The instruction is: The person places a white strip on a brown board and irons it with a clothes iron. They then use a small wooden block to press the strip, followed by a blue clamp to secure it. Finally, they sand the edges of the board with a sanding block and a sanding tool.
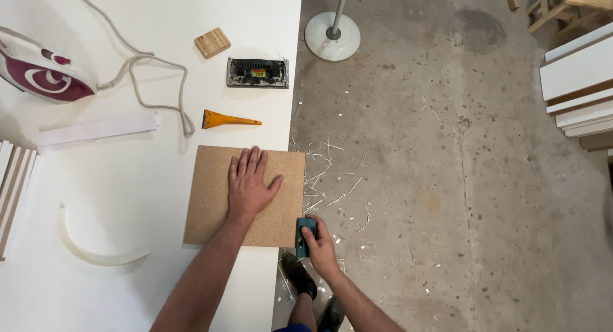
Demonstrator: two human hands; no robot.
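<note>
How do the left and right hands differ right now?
The left hand lies flat, fingers spread, pressing on top of the chipboard panel; the right hand is curled around a small teal tool at the panel's edge. The left is over the white table; the right hangs past its edge, above the floor. Both touch or work the same panel.
</note>
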